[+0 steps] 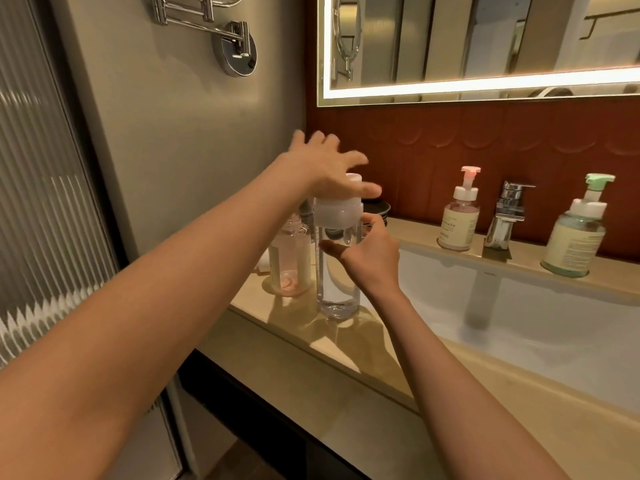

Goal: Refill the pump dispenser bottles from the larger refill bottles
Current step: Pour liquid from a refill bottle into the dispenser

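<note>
Clear pump bottle (337,289) is standing just left of the sink (519,323); right hand (370,258) is curling round its body, left hand (322,164) is lying spread over its pump.

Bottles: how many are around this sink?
4. A clear bottle in the right hand, a capless pinkish bottle beside it, a pink-pump bottle left of the tap, a green-pump bottle right of it. More may be hidden.
</note>
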The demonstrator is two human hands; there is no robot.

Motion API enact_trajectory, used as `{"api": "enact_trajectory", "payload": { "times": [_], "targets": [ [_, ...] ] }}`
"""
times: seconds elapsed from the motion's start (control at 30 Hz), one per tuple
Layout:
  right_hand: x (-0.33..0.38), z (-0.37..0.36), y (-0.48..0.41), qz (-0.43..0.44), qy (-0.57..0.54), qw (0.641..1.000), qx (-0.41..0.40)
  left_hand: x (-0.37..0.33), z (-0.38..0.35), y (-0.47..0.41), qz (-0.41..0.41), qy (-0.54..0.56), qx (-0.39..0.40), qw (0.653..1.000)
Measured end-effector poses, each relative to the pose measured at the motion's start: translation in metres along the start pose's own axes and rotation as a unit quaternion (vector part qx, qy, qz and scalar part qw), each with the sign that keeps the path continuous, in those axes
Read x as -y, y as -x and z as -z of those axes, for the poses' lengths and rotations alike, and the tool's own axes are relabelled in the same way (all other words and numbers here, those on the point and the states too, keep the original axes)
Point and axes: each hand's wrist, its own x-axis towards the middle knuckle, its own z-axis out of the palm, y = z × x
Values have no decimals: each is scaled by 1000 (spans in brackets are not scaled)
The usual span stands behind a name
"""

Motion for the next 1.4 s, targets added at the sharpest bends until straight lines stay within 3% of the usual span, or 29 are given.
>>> {"api": "enact_trajectory", "payload": {
  "times": [0.13,0.27,0.43,0.6,0.7,0.8,1.03,1.13,1.2,1.4],
  "targets": [
    [-2,1,0,-5,3,1000,1,1,-9,-5,-69,219,78,970],
    [-3,1,1,-11,1,1000,-7,10,-7,-4,-13,175,68,982],
    [-3,-6,-1,-13,9,1000,-16,15,-9,-3,51,46,-44,997],
    [-3,-8,-2,-15,15,1000,-22,8,-13,0,152,120,-117,974],
    [-3,-10,-1,-14,20,999,-31,14,-15,5,192,309,-108,925],
    [-2,-9,1,-12,20,999,-35,24,-27,15,188,496,-107,841],
    [1,-14,4,-16,14,999,-47,48,-88,73,152,686,-62,709],
    [2,-16,3,-20,14,998,-52,52,-117,89,176,720,-43,670],
    [3,-18,3,-20,15,998,-57,51,-131,96,205,716,-38,666],
    [3,-18,4,-19,17,998,-65,54,-171,102,246,620,-11,745]
  ]
}}
